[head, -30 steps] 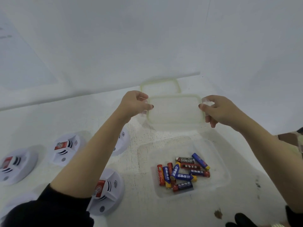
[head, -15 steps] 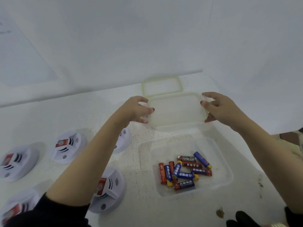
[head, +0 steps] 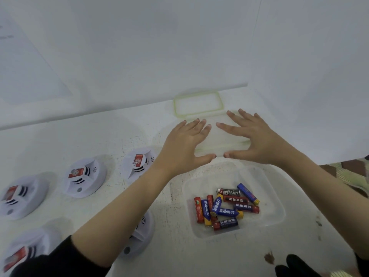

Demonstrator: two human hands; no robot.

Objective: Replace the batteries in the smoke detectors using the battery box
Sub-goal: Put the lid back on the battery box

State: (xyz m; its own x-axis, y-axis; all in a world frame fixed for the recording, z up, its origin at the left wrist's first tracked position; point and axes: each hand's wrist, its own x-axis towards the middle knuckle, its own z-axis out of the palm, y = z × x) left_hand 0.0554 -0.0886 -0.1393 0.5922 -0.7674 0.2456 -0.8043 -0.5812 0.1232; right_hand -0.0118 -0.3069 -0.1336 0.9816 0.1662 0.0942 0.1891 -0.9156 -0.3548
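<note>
**Both hands flat above lid; battery box uncovered**

Five white smoke detectors (head: 83, 177), each with a red label, lie on the white table (head: 179, 256) at the left. The left forearm, in a black sleeve (head: 50, 262), crosses in front of the nearest-centre unit. Right of centre, the clear battery box (head: 276, 198) stands uncovered and holds a loose heap of mixed batteries (head: 225, 208).

Just beyond the box, a translucent green-rimmed lid (head: 219, 140) lies flat. The left hand (head: 183, 148) and right hand (head: 253, 138) are spread over it, fingers straight and splayed, gripping nothing. Whether the palms touch the lid cannot be told. A second green-rimmed lid (head: 198, 103) lies further back, near the white wall (head: 179, 47).
</note>
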